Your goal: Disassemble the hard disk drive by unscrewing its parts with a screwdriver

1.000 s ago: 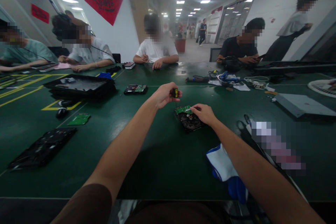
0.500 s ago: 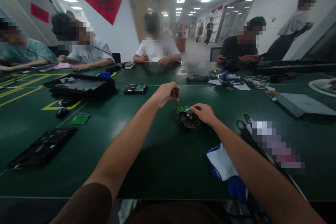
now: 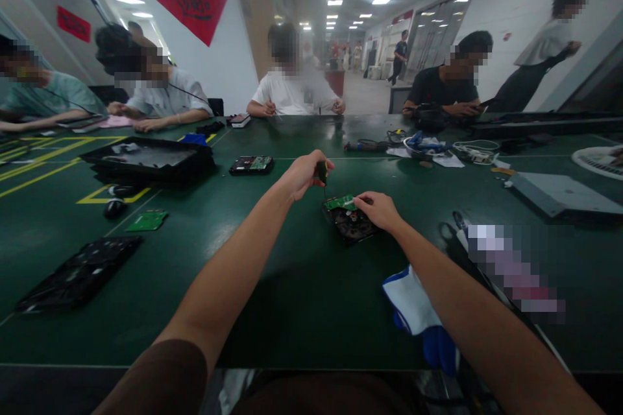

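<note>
A black hard drive (image 3: 351,223) lies on the green table (image 3: 302,285) in front of me, its green circuit board (image 3: 339,202) on the far end. My left hand (image 3: 304,174) is closed round a small screwdriver (image 3: 322,175) with a dark handle, held upright with the tip down at the board's left corner. My right hand (image 3: 379,210) rests on the drive's right side, fingers curled and pinched at the edge of the board.
A black tray (image 3: 146,159) and a second hard drive (image 3: 252,165) lie further left. A loose green board (image 3: 147,221), a mouse (image 3: 115,208) and a black panel (image 3: 78,275) sit at left. A white and blue cloth (image 3: 413,308) lies near my right forearm. Several people sit round the table.
My left hand has turned slightly on the screwdriver, hiding the yellow part of its handle. The drive and my right hand stay in place. People in the background have shifted.
</note>
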The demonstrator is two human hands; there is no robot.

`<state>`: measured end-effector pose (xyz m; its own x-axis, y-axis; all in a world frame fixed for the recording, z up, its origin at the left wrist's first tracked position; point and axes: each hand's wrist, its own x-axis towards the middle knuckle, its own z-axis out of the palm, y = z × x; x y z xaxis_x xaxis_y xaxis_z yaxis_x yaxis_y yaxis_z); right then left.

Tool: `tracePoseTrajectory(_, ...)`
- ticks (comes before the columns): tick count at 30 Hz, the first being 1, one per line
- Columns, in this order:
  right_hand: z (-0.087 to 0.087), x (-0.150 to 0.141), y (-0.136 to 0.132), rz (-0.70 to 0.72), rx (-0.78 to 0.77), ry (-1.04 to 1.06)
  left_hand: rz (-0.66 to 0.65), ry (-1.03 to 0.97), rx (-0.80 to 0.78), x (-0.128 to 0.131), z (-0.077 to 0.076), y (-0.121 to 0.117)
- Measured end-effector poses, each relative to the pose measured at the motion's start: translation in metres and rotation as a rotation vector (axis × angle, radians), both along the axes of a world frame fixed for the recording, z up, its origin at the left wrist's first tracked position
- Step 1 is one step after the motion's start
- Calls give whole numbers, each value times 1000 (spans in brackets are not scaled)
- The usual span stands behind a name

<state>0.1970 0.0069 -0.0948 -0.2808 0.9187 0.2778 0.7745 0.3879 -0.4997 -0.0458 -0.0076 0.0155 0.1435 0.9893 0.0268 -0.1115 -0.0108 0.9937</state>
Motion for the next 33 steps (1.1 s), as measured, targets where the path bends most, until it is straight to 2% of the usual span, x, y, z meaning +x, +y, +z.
tracePoseTrajectory(3,1,0,-1,-6,-5,9,-27,34,22,-1,0,0)
tracePoseTrajectory(8,1,0,-1,-3,-1,23,-150,-67,-81,2,0,-3)
tracePoseTrajectory(10,0,0,-1,-6,-1,26,-123,-53,-57,3,-2,-2)
tracePoseTrajectory(14,0,-1,0,-9,0,18,13,150,137,3,-5,2)
tracePoseTrajectory(17,0,-1,-1,-10,-1,20,35,222,191,3,-6,3)
tracePoseTrajectory(22,1,-1,-2,-13,-2,22,24,115,178,3,-8,4)
tracePoseTrajectory(29,1,0,-1,-11,-9,22,82,-178,146,17,-19,7)
tracePoseTrajectory(33,-1,0,0,-8,3,15,148,-195,193,29,-26,8)
